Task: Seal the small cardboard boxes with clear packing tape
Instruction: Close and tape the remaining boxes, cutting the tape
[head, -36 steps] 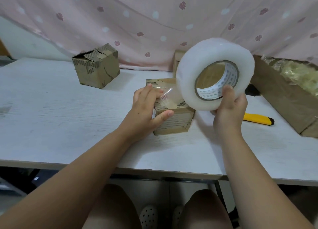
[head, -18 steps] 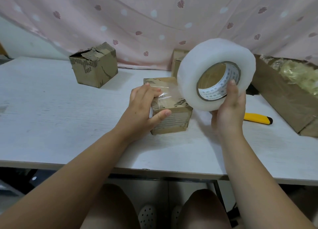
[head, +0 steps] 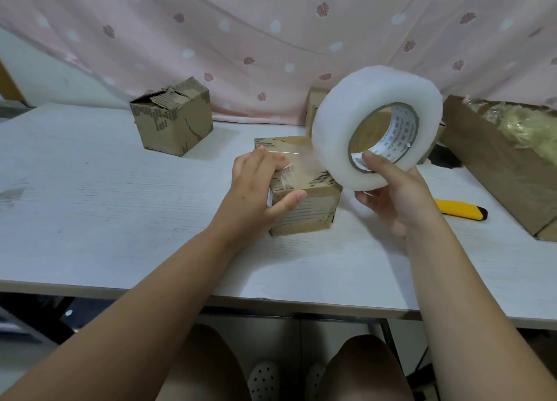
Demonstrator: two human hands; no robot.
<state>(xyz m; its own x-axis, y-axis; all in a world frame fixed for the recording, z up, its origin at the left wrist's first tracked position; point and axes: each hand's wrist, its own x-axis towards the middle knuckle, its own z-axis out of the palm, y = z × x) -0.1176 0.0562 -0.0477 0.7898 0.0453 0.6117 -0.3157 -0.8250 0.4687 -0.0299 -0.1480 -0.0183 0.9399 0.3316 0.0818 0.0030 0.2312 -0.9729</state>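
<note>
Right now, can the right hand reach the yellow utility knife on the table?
Probably yes: the yellow utility knife lies just right of the right hand, with bare table between. But that hand grips the tape roll, its strip stuck to the box, so it must let go first.

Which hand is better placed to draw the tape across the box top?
Right. The right hand grips the tape roll, whose strip runs onto the box. The left hand holds that box, fingers pinning the tape end.
</note>
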